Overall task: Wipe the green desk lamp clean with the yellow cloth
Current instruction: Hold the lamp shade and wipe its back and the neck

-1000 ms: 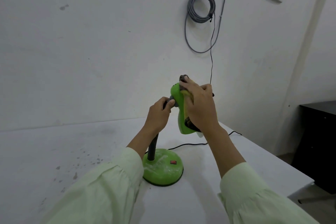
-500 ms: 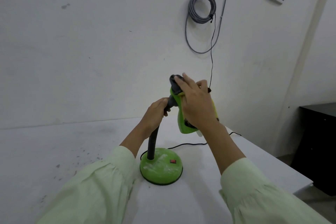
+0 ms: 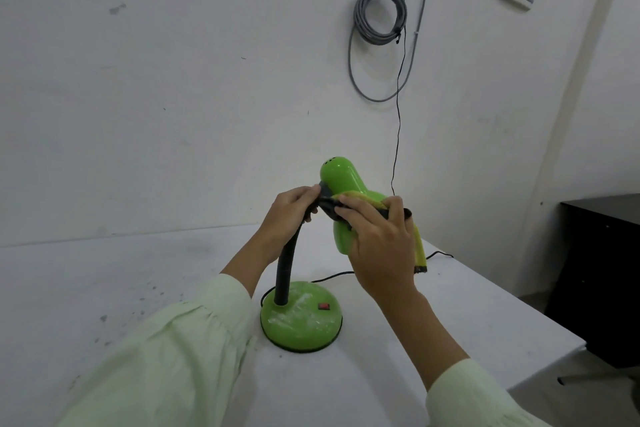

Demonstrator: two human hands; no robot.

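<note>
The green desk lamp [image 3: 341, 177] stands on the white table [image 3: 467, 315], with a round green base [image 3: 300, 321], a red switch and a bent black neck. My left hand [image 3: 289, 213] grips the top of the neck just under the shade. My right hand [image 3: 379, 241] presses the yellow cloth [image 3: 419, 243] with its dark edge against the lower part of the shade. The cloth hangs down past my fingers on the right. The shade's rounded top is bare and in plain sight.
The lamp's black cord [image 3: 398, 107] runs up the wall behind. A coil of grey cable [image 3: 381, 14] hangs higher up. A black cabinet [image 3: 602, 274] stands to the right, beyond the table's right edge. Dark specks mark the tabletop at left.
My right hand has slid with the cloth from the top of the shade down to its lower part, uncovering the green top. My left hand keeps its grip on the neck.
</note>
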